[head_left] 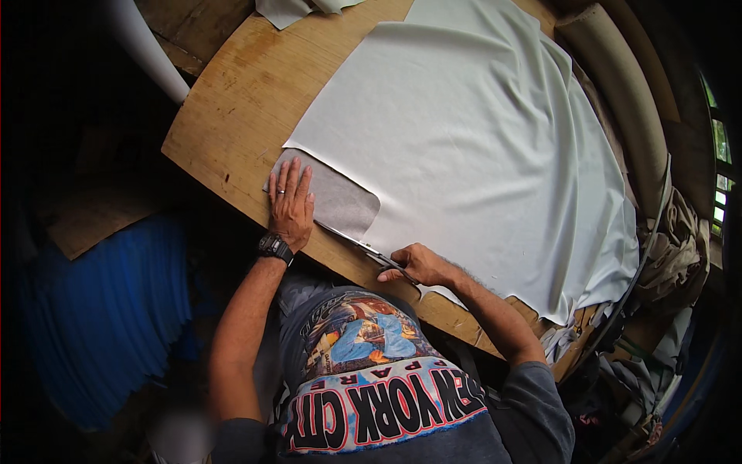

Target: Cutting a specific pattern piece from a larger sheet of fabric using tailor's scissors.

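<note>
Right grip (420,264) clasps the scissors (370,250) — left grip (291,207) lies spread flat on the grey piece (342,199).

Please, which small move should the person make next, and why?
Perhaps slide the left hand slightly away from the scissors: it rests on the grey piece, and the scissors in the right hand point toward its heel.

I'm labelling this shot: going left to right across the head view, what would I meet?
Blue ribbed material, left hand, scissor blades, right hand, beige roll, barred window.
</note>
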Demonstrator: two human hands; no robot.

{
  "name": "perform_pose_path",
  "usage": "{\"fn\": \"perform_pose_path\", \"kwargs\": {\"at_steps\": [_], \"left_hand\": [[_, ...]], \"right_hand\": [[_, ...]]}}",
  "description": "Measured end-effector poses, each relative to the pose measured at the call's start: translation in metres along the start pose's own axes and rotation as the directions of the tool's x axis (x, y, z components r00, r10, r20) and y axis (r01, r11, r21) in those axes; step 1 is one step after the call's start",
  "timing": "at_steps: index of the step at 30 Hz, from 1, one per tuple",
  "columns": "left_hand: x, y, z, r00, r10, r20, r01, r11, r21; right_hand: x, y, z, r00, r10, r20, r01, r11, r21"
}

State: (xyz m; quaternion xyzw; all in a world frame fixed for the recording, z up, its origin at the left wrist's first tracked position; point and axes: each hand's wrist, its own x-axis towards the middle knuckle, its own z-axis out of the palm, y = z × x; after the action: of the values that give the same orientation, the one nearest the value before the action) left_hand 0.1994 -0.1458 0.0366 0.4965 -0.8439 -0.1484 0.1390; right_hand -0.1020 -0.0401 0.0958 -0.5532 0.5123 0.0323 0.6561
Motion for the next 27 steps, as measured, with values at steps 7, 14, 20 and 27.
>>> {"fn": "perform_pose_path", "kwargs": {"at_steps": [7,14,20,27], "left_hand": [[0.011,0.000,-0.017,0.999,0.040,0.000,-0.040,0.996,0.080],[0.031,-0.017,-0.038,1.000,0.015,-0.018,-0.016,0.998,-0.052],[0.038,-0.032,-0.046,0.981,-0.194,-0.007,0.194,0.980,0.043],[0.053,-0.012,-0.049,0.938,-0.104,0.330,0.276,0.801,-0.532]], "right_hand": [[-0.003,-0.008,0.004,0.997,-0.026,-0.077,0.009,0.978,-0.210],[-0.045,-0.006,0.036,0.936,-0.190,-0.297,0.056,0.913,-0.405],[-0.069,0.005,0.092,0.423,0.282,-0.861,-0.365,0.923,0.123],[-0.080,0.028,0.104,0.184,0.582,-0.792,-0.542,0.732,0.412]]}}
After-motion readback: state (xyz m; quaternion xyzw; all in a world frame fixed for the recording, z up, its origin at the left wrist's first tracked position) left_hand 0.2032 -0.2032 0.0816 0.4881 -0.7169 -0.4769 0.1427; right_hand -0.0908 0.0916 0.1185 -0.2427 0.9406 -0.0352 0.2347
